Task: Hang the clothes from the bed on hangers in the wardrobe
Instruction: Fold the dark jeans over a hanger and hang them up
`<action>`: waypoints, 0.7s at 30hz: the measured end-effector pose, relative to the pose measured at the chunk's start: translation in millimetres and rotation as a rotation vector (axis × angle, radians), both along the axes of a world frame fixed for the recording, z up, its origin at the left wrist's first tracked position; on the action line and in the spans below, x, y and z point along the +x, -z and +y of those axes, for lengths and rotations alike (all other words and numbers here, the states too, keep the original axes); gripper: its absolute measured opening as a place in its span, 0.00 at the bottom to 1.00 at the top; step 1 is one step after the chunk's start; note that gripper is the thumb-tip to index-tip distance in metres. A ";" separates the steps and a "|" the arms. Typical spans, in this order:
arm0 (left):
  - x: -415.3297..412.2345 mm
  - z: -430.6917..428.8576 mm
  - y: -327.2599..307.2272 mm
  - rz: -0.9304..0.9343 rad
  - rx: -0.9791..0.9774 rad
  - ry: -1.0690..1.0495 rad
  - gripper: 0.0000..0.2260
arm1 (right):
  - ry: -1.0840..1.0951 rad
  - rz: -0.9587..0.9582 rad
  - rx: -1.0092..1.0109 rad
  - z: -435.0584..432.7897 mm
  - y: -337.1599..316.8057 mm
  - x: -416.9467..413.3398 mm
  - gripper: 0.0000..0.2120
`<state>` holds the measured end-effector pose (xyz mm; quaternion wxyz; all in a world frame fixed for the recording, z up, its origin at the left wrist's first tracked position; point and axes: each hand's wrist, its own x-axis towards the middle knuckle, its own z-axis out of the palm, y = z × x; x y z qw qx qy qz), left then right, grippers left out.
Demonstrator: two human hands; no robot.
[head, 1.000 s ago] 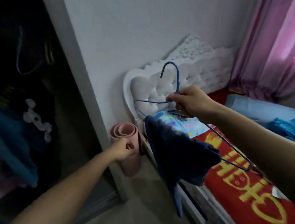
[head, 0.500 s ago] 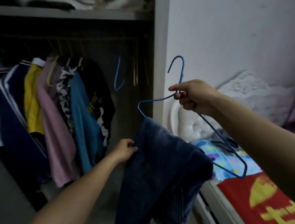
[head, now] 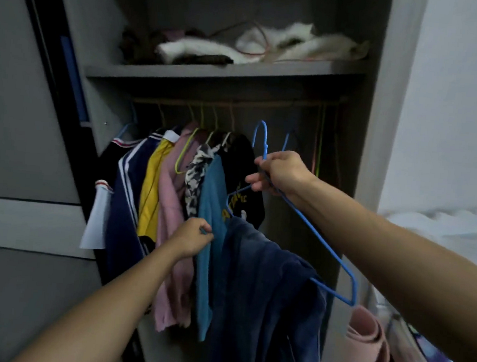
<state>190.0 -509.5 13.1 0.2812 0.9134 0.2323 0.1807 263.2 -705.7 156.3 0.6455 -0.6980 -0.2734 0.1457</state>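
Observation:
My right hand (head: 282, 173) grips a blue wire hanger (head: 308, 230) just below its hook, which points up a little under the wardrobe rail (head: 238, 104). Dark blue jeans (head: 267, 296) hang folded over the hanger's lower bar. My left hand (head: 193, 237) pinches the edge of a teal shirt (head: 210, 207) hanging on the rail, beside the jeans. Several other garments hang to the left: a pink top (head: 170, 218), a yellow one (head: 151, 190) and a navy jacket (head: 127, 200).
A shelf (head: 212, 73) above the rail holds white and dark folded things. Empty hangers (head: 318, 147) dangle at the rail's right end. A grey sliding door (head: 25, 133) stands at the left. A rolled pink mat (head: 364, 345) leans by the bed's edge at the lower right.
The view has swung from the bed to the open wardrobe. My right hand carried the hanger with the jeans up in front of the rail. My left hand moved from the jeans to the teal shirt.

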 end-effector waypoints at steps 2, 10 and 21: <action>2.2 15.0 -6.9 -0.018 0.004 -0.010 0.07 | 0.034 -0.032 0.003 26.5 9.0 18.7 0.08; 45.0 83.9 -61.4 -0.159 0.118 -0.007 0.05 | 0.264 -0.033 0.117 121.1 5.8 122.4 0.06; 171.4 180.5 -105.2 -0.109 0.313 0.304 0.10 | 0.558 -0.105 0.116 220.8 -48.1 246.5 0.08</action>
